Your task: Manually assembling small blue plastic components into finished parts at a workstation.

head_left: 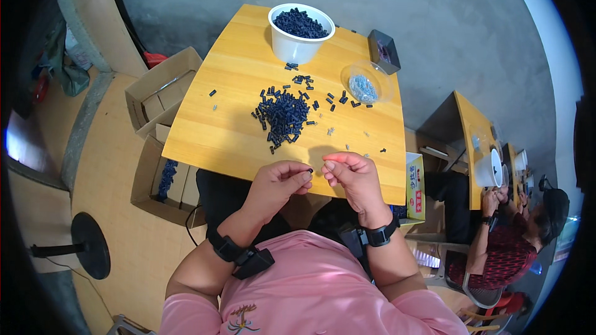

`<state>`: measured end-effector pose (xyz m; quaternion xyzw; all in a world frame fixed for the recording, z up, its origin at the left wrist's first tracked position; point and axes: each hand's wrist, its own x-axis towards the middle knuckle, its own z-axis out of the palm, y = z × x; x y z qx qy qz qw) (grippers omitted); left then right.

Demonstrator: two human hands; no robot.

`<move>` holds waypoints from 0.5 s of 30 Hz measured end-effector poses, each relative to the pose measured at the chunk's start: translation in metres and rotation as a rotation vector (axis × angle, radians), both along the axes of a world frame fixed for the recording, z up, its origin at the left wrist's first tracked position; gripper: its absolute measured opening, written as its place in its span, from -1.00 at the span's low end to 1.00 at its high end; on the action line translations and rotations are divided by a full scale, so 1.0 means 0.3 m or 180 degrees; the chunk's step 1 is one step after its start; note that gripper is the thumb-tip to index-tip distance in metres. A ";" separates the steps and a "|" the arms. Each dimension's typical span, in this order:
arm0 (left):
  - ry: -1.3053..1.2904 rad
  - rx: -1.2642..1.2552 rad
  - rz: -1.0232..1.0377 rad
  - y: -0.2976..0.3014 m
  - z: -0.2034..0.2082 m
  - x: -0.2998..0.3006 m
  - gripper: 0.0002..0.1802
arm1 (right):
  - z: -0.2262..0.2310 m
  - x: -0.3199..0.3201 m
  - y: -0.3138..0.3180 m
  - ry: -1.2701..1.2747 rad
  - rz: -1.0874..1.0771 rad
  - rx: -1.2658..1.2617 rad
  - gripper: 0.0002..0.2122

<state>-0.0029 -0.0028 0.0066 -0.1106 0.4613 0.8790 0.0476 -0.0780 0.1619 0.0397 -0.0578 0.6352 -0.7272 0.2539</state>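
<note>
Over the desk (217, 133)'s near edge, the left hand (278, 185) pinches a small dark piece (310, 170); the right hand (357, 178)'s fingers are narrow, grip unclear. Mid-desk, a dark pile (282, 116) suggests plenty left; far edge, a heaped white bucket (293, 48), whether finished I can't tell.

Above the near edge of the wooden table (205, 130), the left hand (276, 187) is pinching a small dark piece (310, 170) beside the right hand (354, 183), while a heap of black pieces (284, 116) is lying farther, before a white bucket (294, 48).
</note>
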 end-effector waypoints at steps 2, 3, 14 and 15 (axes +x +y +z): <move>0.0014 -0.0079 -0.0049 0.001 0.001 -0.004 -0.80 | -0.010 -0.001 0.004 0.0174 0.0167 0.0006 -0.87; 0.0003 -0.0078 -0.0055 0.001 -0.002 -0.007 -0.80 | -0.013 0.000 0.007 0.0163 0.0162 0.0007 -0.87; 0.0356 -0.0613 -0.0128 0.018 -0.023 -0.013 -0.81 | 0.021 0.013 0.002 0.2314 0.0780 0.1043 -0.85; 0.0350 -0.0610 -0.0123 0.018 -0.021 -0.012 -0.81 | 0.028 0.017 -0.002 0.2309 0.0786 0.1043 -0.85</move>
